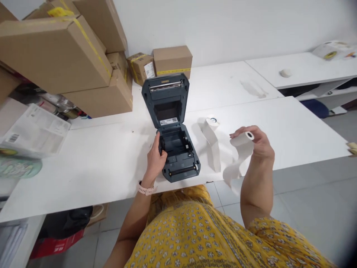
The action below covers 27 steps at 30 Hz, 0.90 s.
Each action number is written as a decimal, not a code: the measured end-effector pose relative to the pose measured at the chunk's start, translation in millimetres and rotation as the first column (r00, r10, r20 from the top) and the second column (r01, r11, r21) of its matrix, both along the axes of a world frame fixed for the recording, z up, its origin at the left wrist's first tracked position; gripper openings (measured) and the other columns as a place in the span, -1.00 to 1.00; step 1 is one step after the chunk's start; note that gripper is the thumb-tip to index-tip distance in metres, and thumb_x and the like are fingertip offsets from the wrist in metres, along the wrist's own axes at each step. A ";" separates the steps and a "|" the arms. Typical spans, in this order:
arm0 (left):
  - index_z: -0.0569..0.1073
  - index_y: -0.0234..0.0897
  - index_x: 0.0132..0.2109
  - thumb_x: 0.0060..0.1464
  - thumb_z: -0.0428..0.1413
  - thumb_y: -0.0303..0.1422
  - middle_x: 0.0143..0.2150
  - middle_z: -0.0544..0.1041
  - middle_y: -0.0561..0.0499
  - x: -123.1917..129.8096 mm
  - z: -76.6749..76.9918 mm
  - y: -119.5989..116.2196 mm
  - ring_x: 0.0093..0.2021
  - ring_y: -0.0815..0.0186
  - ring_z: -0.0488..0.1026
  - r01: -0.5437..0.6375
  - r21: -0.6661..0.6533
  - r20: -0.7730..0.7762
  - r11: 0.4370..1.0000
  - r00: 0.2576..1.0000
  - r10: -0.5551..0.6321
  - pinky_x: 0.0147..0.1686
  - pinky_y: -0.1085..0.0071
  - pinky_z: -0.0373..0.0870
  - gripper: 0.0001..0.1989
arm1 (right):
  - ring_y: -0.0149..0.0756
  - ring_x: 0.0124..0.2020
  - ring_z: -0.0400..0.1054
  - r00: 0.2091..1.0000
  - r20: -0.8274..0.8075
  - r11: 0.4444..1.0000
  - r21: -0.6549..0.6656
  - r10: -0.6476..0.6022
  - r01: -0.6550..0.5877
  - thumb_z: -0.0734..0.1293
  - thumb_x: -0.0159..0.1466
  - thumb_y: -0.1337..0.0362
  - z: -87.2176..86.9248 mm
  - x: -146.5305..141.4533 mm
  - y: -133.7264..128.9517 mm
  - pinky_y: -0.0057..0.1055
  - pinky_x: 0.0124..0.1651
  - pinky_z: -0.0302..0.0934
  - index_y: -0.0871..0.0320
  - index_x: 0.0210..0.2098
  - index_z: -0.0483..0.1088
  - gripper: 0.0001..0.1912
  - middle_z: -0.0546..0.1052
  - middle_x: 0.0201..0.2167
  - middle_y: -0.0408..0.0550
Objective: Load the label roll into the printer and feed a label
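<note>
A dark label printer (pixel 178 163) stands on the white table with its lid (pixel 167 108) raised and its roll bay bare. My left hand (pixel 156 158) grips the printer's left side, thumb over the inner edge of the bay. In my right hand (pixel 258 141), to the right of the printer, is a roll of white label paper (pixel 244 143) with a dark core, its loose strip hanging toward the table's front edge. Between the printer and that hand, a second paper roll (pixel 212 123) with a blue core stands on the table, its strip trailing forward.
Large cardboard boxes (pixel 55 56) are stacked at the left, with two smaller cartons (pixel 173 61) against the wall. A clear plastic package (pixel 36 128) lies at the far left. Another white roll (pixel 286 73) sits on the back right table. The table's front edge (pixel 309 162) is close to my body.
</note>
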State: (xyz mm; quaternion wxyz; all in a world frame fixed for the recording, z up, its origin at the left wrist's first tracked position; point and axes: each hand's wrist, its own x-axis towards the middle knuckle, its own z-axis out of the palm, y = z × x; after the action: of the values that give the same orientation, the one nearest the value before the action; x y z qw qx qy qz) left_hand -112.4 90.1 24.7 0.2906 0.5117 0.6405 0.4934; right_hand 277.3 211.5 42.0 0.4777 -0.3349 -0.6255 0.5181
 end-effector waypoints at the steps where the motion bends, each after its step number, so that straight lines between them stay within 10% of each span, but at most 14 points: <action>1: 0.24 0.13 0.46 0.13 0.20 -0.37 0.39 0.45 0.04 0.2 -0.1 0.3 0.41 -0.05 0.34 0.000 -0.004 -0.010 1.000 1.000 0.000 0.42 -0.13 0.28 -0.22 | -0.02 -0.18 0.56 0.999 0.035 0.999 -0.048 -0.014 0.016 0.64 -0.01 -0.11 -9.8 7.3 -1.1 0.03 -0.11 0.39 -0.12 -0.18 0.51 -0.51 0.64 -0.22 0.05; 10: 0.09 0.02 0.54 0.17 0.10 -0.42 -0.06 0.63 -0.03 -0.9 5.9 -2.7 -0.27 0.17 0.55 -0.050 -0.135 -0.221 0.990 0.975 0.019 -0.07 0.07 0.56 -0.16 | -0.07 0.14 0.50 0.975 0.213 0.973 -0.230 0.064 -0.014 0.56 0.15 0.00 -58.7 -7.1 9.4 -0.06 0.17 0.38 -0.01 0.15 0.46 -0.39 0.55 0.23 0.10; 16: 0.01 -0.07 0.57 0.17 0.05 -0.48 -0.20 0.59 0.02 -1.3 9.4 -2.9 -0.55 0.41 0.27 -0.038 -0.133 -0.362 0.990 0.932 -0.013 -0.40 0.37 0.40 -0.13 | -0.03 0.53 0.11 0.959 0.280 0.988 -0.152 0.044 0.000 0.50 0.25 0.02 -41.7 -0.4 34.6 0.10 0.54 -0.03 -0.18 0.41 0.22 -0.20 0.34 0.46 0.00; 20: 0.01 -0.07 0.57 0.14 0.08 -0.48 -0.24 0.62 0.05 -3.5 4.7 -2.1 -0.54 0.38 0.31 -0.032 -0.086 -0.337 0.996 0.942 0.001 -0.35 0.34 0.45 -0.10 | 0.14 0.57 -0.03 0.865 0.482 0.982 -0.181 0.139 -0.056 0.58 0.13 0.06 -19.6 -17.9 70.1 0.15 0.51 0.04 -0.17 0.44 0.18 -0.04 0.20 0.53 -0.02; 23: 0.01 -0.04 0.57 0.14 0.13 -0.45 -0.07 0.67 -0.02 -6.4 -1.2 -2.1 -0.41 0.31 0.51 -0.030 -0.092 -0.253 0.995 0.967 0.006 -0.16 0.22 0.57 -0.09 | 0.20 0.38 0.28 0.840 0.516 0.977 -0.199 0.167 -0.072 0.63 -0.03 0.15 -15.6 -41.2 93.9 0.13 0.38 0.23 0.00 0.29 0.37 -0.09 0.46 0.33 0.08; 27: -0.05 0.00 0.58 0.20 0.21 -0.33 0.48 0.34 -0.17 -10.8 -11.1 -2.5 0.33 0.08 0.48 0.014 -0.076 0.002 0.997 1.000 -0.014 0.31 0.08 0.42 -0.07 | 0.05 -0.01 0.53 0.865 0.481 0.983 -0.175 0.142 -0.064 0.61 -0.11 0.14 -12.8 -63.2 103.5 0.07 0.15 0.41 0.15 0.02 0.48 -0.30 0.65 -0.08 0.04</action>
State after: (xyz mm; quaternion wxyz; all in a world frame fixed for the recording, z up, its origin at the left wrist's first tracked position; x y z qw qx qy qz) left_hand -123.2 87.6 13.6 0.3140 0.5043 0.6550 0.4669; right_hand 214.0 315.0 29.2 0.2477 -0.4574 -0.7015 0.4873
